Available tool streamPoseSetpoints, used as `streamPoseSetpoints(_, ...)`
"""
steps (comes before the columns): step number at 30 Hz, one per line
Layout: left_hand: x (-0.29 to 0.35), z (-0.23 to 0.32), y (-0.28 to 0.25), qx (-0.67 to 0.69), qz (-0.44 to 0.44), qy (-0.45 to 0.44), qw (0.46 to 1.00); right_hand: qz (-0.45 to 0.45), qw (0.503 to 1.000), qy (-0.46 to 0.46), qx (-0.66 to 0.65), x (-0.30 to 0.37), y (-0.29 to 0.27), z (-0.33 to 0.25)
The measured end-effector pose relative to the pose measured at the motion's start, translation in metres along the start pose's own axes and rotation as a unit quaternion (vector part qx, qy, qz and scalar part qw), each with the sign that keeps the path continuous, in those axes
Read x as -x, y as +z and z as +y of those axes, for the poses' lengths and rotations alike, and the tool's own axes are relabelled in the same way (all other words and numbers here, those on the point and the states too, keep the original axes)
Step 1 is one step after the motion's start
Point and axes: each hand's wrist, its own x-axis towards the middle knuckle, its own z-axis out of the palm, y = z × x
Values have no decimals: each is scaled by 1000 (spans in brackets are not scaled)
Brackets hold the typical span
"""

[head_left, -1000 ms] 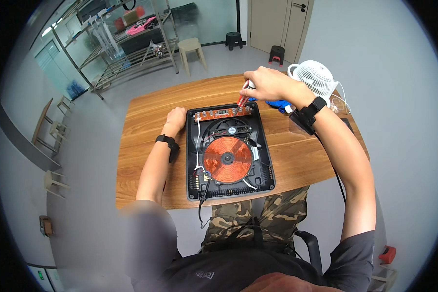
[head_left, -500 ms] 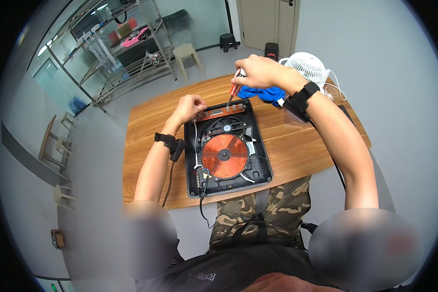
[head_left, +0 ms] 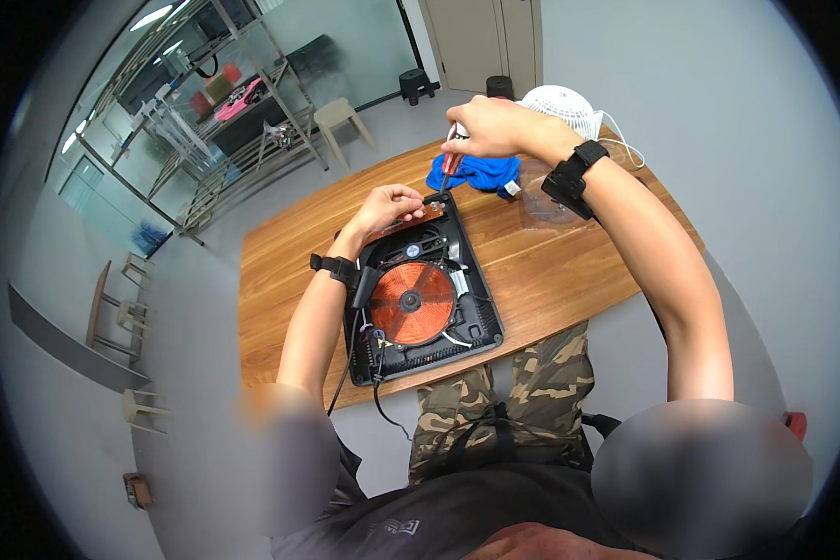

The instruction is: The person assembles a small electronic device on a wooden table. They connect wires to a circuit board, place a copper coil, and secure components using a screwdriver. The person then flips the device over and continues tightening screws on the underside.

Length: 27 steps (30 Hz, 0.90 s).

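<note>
An opened induction cooker (head_left: 483,322) lies on the wooden table, its black shell holding a round copper coil (head_left: 392,303) and a fan (head_left: 413,250). Along its far end runs an orange-brown circuit board (head_left: 429,216). My right hand (head_left: 487,126) is closed around the red-and-white handle of a screwdriver (head_left: 453,164), which points down at the board's right end. Over the board, my left hand (head_left: 387,209) has its fingers pinched together; whatever may be between them is hidden. Part of the board is covered by that hand.
Behind the cooker's far right corner lies a blue cloth (head_left: 476,174). Clear plastic packaging (head_left: 543,201) and a white fan (head_left: 562,107) stand at the table's far right. A black cable (head_left: 380,397) hangs over the near edge. Stools and a metal rack (head_left: 280,103) stand beyond.
My left hand has slid rightward along the circuit board. The screwdriver has shifted from the board's middle right to its right end, and the view has turned slightly.
</note>
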Motion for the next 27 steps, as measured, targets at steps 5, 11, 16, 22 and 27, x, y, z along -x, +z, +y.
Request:
streamPoseSetpoints(5, 6, 2, 6, 103, 23, -75, 992, 37, 998, -48, -8, -5, 9, 2)
streamPoseSetpoints(11, 3, -12, 3, 234, -13, -53, 971, 46, 996, -71, -17, -12, 12, -9)
streamPoseSetpoints(16, 3, -19, -2, 233, -13, -45, 971, 45, 996, -73, -19, -11, 14, -17)
streamPoseSetpoints(22, 4, -20, 3, 235, 13, -49, 971, 44, 996, -76, -8, -14, 15, -20)
streamPoseSetpoints(27, 6, -22, 4, 270, 17, -45, 962, 46, 996, -78, -9, -14, 16, -23)
